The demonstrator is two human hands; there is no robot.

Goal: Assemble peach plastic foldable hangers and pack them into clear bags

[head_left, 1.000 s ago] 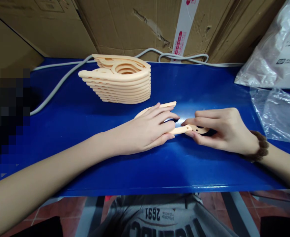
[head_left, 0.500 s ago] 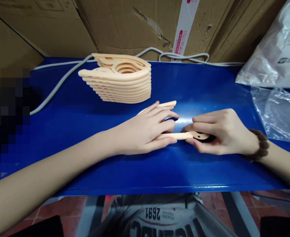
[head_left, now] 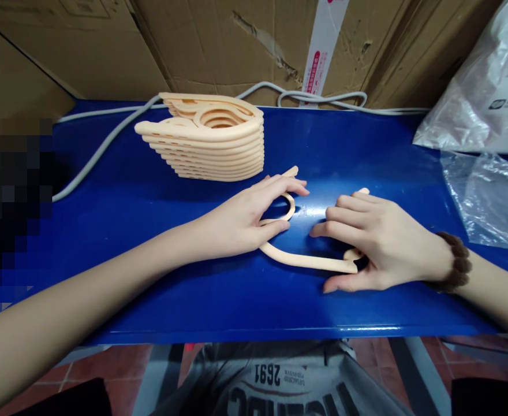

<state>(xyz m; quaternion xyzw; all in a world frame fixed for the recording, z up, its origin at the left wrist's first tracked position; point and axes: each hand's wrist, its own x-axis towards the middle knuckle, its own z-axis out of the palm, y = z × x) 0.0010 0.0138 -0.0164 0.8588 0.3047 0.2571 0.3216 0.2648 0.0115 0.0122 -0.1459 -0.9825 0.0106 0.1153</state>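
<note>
A cream plastic hanger-like piece (head_left: pixel 301 260) lies low over the blue table, one long curved arm running between my hands. My left hand (head_left: pixel 254 214) is over its left part, thumb against the curved loop (head_left: pixel 291 208) and fingers stretched across it; the underside of the grip is hidden. My right hand (head_left: pixel 370 237) hovers over the right end, fingers spread and thumb apart; a cream tip shows beyond its knuckles and a small end part beside its palm. Behind stands a stack of nested cream hangers (head_left: pixel 219 150).
A pale cable (head_left: pixel 102 150) runs along the back of the blue table (head_left: pixel 185 300). Cardboard boxes (head_left: pixel 210 52) stand behind it. At the right are a white plastic bag (head_left: pixel 474 98) and clear film (head_left: pixel 492 196). The near table edge is by my shirt.
My left hand has shifted slightly left, uncovering the loop. My right hand's fingers have spread from a pinch. The long arm has swung nearer me and its right end lies further right.
</note>
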